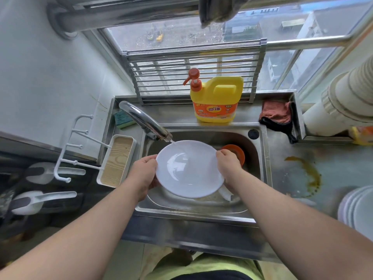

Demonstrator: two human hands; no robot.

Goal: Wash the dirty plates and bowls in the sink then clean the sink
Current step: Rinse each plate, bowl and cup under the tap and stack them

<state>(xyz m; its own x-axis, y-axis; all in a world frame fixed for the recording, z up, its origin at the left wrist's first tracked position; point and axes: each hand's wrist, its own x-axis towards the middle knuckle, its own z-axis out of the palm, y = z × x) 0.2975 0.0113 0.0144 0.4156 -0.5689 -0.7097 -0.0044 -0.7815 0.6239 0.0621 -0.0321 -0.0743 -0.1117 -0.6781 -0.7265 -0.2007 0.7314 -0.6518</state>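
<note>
white plate (pixel 189 168) held over the sink (pixel 201 214) under the running faucet (pixel 145 122)

left hand (pixel 144 174) grips its left rim, fingers curled beneath; right hand (pixel 229 164) pinches the right rim, thumb on top. both forearms reach forward, plate tilted toward the person.

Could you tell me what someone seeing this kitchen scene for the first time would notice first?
The white plate stands out at centre, held over the sink by the left hand and right hand under water running from the faucet. Behind it on the ledge stands a bright yellow detergent jug, and a brown stain marks the counter to the right.
</note>
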